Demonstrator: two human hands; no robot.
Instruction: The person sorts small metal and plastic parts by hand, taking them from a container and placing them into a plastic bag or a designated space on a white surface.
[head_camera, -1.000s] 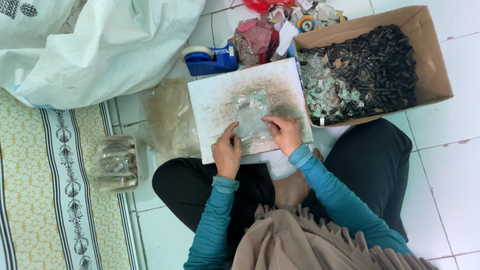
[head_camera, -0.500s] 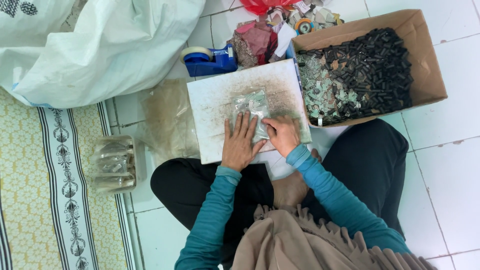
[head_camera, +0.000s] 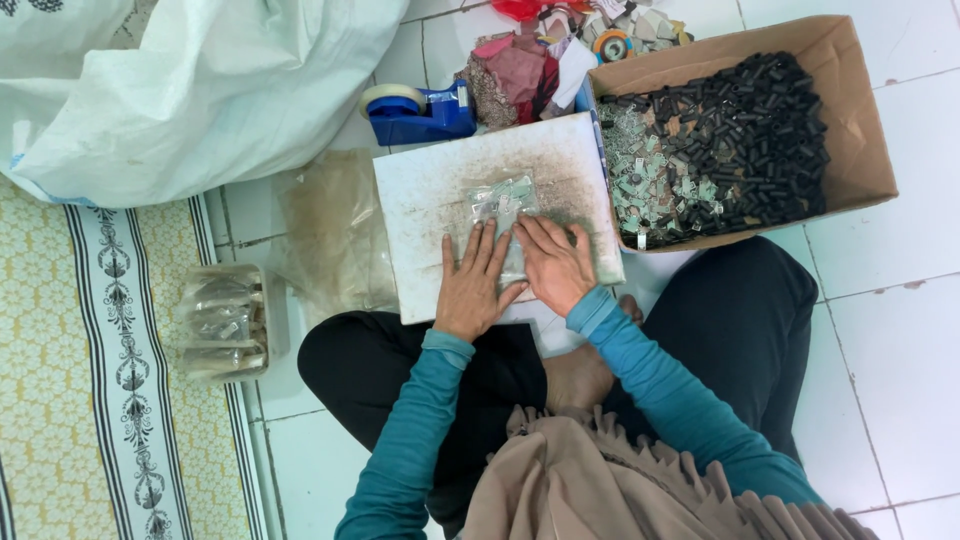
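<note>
White floor tiles (head_camera: 900, 330) all around, a patterned mat (head_camera: 90, 400) off to one side, and a person seated cross-legged with a worn white board (head_camera: 430, 190) across the lap. Both hands are down on it: the left hand (head_camera: 475, 290) lies flat, fingers spread and open, and the right hand (head_camera: 555, 265) is flat too, fingers together, each pressing on the near end of a small clear plastic packet (head_camera: 505, 205) that sits mid-board. Neither hand grips anything; palms are just bearing down.

Risk here, as I judge it: the board rests on the knees, not on the floor, so an uneven push could tip it and slide the packet off. Slick film under flat palms could also skid or crease.

Now the containers. Just beside the board's far edge, a cardboard box (head_camera: 860, 120) holds a heap of small black cylinders with pale clear-and-green bits piled at its near end. By the mat, a clear tub (head_camera: 225, 320) is stacked with filled packets. Behind the board stands a blue tape dispenser (head_camera: 415, 115), next to a big white sack (head_camera: 200, 90).
</note>
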